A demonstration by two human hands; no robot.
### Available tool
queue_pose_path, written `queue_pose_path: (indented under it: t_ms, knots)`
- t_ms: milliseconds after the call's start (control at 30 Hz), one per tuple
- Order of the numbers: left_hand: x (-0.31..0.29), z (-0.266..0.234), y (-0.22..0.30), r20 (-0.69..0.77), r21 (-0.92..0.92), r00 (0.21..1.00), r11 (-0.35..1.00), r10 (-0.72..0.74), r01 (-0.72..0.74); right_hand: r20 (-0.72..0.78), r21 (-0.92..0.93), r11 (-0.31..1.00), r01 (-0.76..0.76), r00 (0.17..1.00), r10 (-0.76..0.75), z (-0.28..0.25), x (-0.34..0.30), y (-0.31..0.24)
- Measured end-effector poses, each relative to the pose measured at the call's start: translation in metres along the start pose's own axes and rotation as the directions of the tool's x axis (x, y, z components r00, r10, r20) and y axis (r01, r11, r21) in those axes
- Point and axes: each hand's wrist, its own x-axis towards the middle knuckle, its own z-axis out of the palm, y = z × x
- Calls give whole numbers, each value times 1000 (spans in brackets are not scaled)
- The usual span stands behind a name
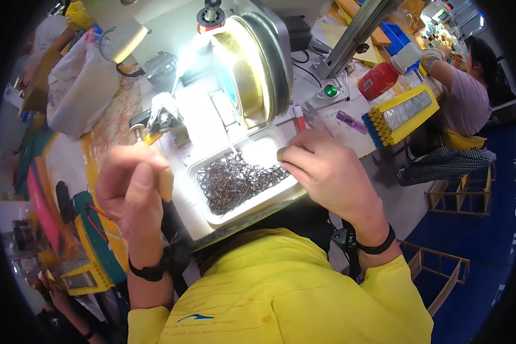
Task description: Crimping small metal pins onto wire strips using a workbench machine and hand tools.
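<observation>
A white rectangular tray (pixel 213 220) lies in front of me, part filled with a tangle of small dark curled wire pieces (pixel 232 186). Over the tray's right rim, the thumb and forefinger of my right hand (pixel 329 175) are pinched together beside the pieces; whatever is between the fingertips is too small to name. My left hand (pixel 133 192) hovers left of the tray with its fingers curled in, close below a small metal knob (pixel 137 132) on the machine. A tan patch, perhaps a finger cover, shows at one fingertip. What this hand holds, if anything, is hidden.
Behind the tray stands a brightly lit machine with a gold-rimmed wheel (pixel 252 71). A green-lit button (pixel 330 90), a red bottle (pixel 378 79) and a yellow-framed block (pixel 407 114) are on the right. A co-worker (pixel 467 86) sits at far right; yellow and green boards (pixel 100 241) lie left.
</observation>
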Motion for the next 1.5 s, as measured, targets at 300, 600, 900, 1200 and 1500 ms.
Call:
queue_pose_path:
  t_ms: [300, 600, 900, 1200, 1500]
  knots:
    - [-3, -2, 2, -39, 36, 998, 998, -58, 59, 226, -173, 981, 83, 973, -42, -4, 27, -10]
    - [-10, 3, 11, 8, 163, 982, 969, -187, 183, 62, 75, 994, 81, 994, -86, 4, 29, -4]
    - [-8, 39, 21, 64, 423, 902, 831, -426, 362, 136, 631, 680, -373, 917, 376, 18, 21, -28]
    - [-13, 53, 13, 156, 596, 970, 801, -189, 60, 116, 826, 468, -314, 908, 403, 54, 29, -43]
    - [-33, 81, -10, 51, 570, 988, 808, 142, -146, 146, 875, 336, -349, 851, 504, 52, -13, -13]
